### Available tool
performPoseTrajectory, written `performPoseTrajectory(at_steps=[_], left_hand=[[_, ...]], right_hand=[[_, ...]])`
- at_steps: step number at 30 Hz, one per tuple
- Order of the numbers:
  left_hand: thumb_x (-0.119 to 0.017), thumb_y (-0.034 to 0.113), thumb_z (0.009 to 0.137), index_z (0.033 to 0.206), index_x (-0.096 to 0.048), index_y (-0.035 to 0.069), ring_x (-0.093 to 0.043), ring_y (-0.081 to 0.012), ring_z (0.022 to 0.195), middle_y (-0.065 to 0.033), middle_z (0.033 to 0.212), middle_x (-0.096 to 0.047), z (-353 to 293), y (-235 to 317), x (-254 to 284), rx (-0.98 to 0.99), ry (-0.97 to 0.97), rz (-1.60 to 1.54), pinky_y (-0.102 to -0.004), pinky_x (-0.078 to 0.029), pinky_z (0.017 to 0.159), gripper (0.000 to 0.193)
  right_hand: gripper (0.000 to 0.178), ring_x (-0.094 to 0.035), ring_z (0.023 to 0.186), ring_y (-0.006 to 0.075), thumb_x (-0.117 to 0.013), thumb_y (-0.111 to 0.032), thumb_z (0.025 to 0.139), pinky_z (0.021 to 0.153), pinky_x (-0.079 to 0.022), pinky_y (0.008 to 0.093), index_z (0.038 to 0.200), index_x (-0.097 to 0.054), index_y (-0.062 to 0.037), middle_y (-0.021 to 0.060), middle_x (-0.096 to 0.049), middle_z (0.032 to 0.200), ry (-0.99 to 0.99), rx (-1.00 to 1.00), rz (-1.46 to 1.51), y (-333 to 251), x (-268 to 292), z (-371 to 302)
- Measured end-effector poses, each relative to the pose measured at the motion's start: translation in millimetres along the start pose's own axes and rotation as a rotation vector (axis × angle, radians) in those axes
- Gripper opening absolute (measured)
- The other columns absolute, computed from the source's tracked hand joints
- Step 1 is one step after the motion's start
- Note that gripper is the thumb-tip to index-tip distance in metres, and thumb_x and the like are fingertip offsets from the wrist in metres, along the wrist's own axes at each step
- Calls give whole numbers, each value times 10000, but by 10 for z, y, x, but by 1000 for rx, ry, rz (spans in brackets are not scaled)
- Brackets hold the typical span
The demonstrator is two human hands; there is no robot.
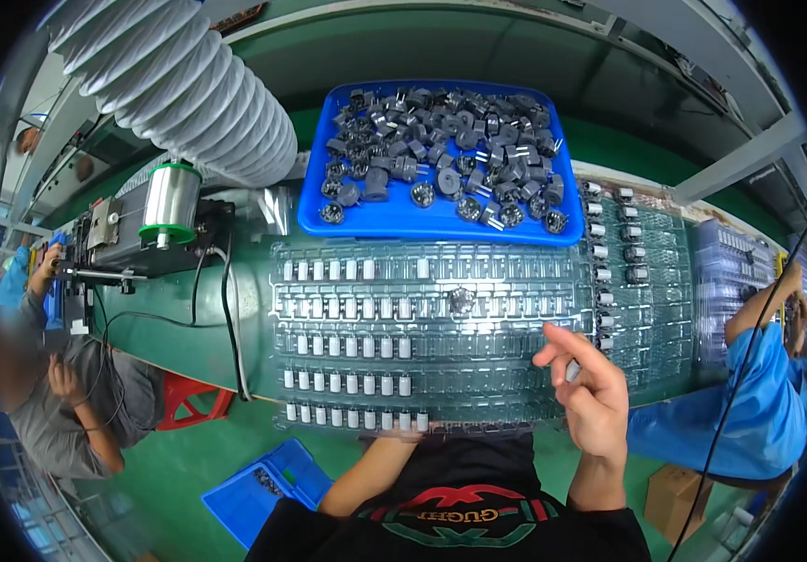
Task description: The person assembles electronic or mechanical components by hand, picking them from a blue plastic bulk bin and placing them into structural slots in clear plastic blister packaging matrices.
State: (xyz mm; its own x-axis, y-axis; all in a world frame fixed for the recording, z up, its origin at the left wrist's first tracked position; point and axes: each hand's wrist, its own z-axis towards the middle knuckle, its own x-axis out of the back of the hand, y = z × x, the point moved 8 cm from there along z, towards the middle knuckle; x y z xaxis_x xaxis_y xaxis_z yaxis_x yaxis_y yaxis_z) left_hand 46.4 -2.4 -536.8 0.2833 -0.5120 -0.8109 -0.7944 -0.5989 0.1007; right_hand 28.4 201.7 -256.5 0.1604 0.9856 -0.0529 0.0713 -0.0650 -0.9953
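Observation:
A clear plastic tray (488,375) with rows of pockets lies in front of me. Small white cylindrical parts (357,347) fill pockets in its left half, and one more white part (423,269) sits apart in the top row. A round dark component with bare insides (461,300) rests on the tray near its middle. My right hand (591,398) hovers over the tray's right side, fingers bent around a small whitish cylindrical part (573,371). My left hand (400,433) is at the tray's near edge, its fingers hidden by the edge and parts.
Behind the tray stands a blue bin (315,211) heaped with dark round components. A second tray (661,309) with parts lies right. Solder wire spool (170,204), black cables and a ribbed duct (188,84) are left. Co-workers sit at both sides.

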Motion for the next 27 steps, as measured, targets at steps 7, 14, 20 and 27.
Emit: performPoseTrajectory(at_steps=[7, 14, 20, 27], left_hand=[[-547, 356, 947, 1168, -601, 44, -625, -211, 926, -121, 1066, -657, -1099, 217, 1016, -123, 260, 507, -350, -499, 808, 386], [-539, 344, 956, 1177, -602, 38, -633, -213, 900, -128, 1048, -665, -113, 260, 442, -249, 299, 1092, -372, -500, 833, 382], [-608, 185, 930, 1157, -595, 8, -660, -250, 913, -153, 1078, -657, -938, 24, -618, -249, 75, 1610, -369, -510, 842, 288], [-727, 58, 822, 1016, -666, -48, -630, -153, 703, -97, 846, -672, -1681, 415, -2395, -223, -230, 1679, -232, -491, 643, 229]], right_hand=[[575, -564, 938, 146, -395, 157, 802, 813, -462, 274, 1360, -489, 56, 163, -607, 1165, -17, -28, 256, 80, -89, -60], [435, -702, 685, 231, -572, 118, 872, 542, -557, 268, 1300, -508, 69, 230, -670, 1027, 144, -144, 445, 253, 31, -224], [266, -617, 549, 99, -671, 98, 824, 466, -459, 198, 1087, -652, 60, 142, -678, 896, 63, -125, 261, 287, 228, -249], [209, -520, 599, 13, -673, -133, 921, 512, -383, 186, 1112, -680, -46, 8, -634, 857, 73, -58, 291, 208, 186, -129]])
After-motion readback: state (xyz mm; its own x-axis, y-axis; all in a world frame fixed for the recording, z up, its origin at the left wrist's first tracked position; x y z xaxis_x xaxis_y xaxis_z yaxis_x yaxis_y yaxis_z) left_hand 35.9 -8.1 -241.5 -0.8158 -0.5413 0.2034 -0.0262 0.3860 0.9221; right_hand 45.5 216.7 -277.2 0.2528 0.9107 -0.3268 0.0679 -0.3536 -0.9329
